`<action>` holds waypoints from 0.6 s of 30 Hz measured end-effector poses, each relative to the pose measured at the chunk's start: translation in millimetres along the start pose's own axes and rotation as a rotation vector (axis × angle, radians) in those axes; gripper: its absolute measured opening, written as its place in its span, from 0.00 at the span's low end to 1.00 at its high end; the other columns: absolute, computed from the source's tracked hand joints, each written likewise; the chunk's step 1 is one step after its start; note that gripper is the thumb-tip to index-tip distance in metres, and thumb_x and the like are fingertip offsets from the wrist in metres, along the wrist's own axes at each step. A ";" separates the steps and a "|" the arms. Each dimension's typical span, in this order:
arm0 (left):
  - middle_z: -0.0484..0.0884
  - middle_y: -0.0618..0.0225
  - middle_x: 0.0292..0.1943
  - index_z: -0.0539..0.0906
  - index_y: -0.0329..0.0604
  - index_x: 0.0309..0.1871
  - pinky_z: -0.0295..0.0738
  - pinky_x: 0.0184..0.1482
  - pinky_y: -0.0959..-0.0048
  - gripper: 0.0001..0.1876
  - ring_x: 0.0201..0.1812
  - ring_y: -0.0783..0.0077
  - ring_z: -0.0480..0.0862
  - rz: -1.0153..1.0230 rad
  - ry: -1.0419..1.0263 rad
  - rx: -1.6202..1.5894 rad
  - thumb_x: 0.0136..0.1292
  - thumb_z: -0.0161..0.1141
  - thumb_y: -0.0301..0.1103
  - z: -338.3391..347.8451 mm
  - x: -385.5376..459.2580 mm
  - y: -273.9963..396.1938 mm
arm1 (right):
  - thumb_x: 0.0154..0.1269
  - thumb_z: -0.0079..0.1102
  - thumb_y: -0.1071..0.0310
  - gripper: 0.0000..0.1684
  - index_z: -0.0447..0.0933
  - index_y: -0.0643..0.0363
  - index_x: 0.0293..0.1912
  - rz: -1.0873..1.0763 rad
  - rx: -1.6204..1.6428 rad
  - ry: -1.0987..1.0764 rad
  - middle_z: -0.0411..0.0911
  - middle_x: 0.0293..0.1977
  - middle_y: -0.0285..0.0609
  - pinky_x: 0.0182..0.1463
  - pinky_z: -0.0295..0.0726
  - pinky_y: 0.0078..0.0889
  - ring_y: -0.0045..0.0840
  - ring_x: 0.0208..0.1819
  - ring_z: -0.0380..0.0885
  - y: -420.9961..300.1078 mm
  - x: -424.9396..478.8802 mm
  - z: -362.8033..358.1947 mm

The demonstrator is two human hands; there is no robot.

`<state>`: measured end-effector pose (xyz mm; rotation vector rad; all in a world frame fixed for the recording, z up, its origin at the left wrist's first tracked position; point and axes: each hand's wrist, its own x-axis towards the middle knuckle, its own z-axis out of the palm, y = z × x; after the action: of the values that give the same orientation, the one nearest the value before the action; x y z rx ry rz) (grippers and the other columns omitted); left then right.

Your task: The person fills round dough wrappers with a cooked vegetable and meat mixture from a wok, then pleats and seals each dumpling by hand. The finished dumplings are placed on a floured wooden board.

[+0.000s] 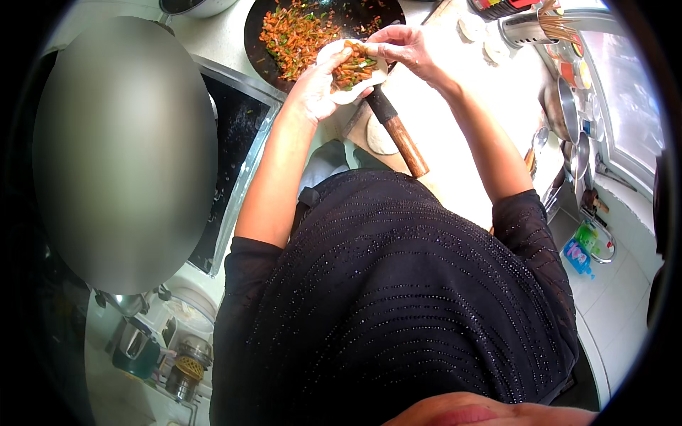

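Observation:
My left hand (314, 93) cradles a round dough wrapper (349, 98), with its thumb resting on the near-left part. A mound of shredded orange and green vegetable filling (352, 74) lies in the wrapper. The thumb and forefinger of my right hand (413, 52) pinch at the wrapper's upper right edge, beside the filling. Behind the hands sits a black wok (391, 11) holding more of the chopped vegetable filling (293, 40). Its wooden handle (406, 144) points towards me over the board. A flat dough disc (379, 136) lies partly under that handle.
A brightly lit floured board (447, 149) spans the right side. Pale dough pieces (495, 52) lie at its far end, near a metal holder (525, 29) of chopsticks. Metal bowls (562, 109) line the window side. A black glass hob (237, 117) is at left, partly covered by a blurred oval.

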<state>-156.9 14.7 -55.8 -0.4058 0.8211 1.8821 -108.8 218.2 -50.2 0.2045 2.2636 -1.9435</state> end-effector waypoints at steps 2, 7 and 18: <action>0.82 0.55 0.46 0.76 0.39 0.54 0.86 0.40 0.53 0.16 0.46 0.58 0.84 0.015 0.019 0.028 0.65 0.59 0.34 -0.1 1.0 -1.1 | 0.58 0.69 0.62 0.13 0.82 0.60 0.39 -0.159 -0.084 0.023 0.78 0.31 0.34 0.39 0.74 0.18 0.14 0.35 0.75 -9.3 -3.6 5.8; 0.81 0.54 0.47 0.73 0.37 0.56 0.86 0.39 0.53 0.17 0.46 0.57 0.84 0.008 0.007 0.121 0.66 0.57 0.32 5.6 -3.3 0.9 | 0.57 0.70 0.65 0.13 0.81 0.63 0.38 0.013 -0.005 -0.041 0.78 0.35 0.35 0.44 0.75 0.17 0.15 0.39 0.77 -19.7 -0.1 -1.5; 0.81 0.53 0.47 0.73 0.37 0.56 0.87 0.38 0.55 0.17 0.44 0.56 0.85 -0.104 -0.047 0.177 0.66 0.56 0.30 9.8 3.5 0.4 | 0.52 0.72 0.61 0.18 0.82 0.61 0.40 0.010 -0.047 -0.093 0.81 0.31 0.34 0.42 0.75 0.20 0.17 0.34 0.77 -6.4 4.4 -11.8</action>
<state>-157.9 23.8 -50.7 -0.2875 0.9096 1.7007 -114.7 228.8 -43.1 0.1175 2.2414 -1.8528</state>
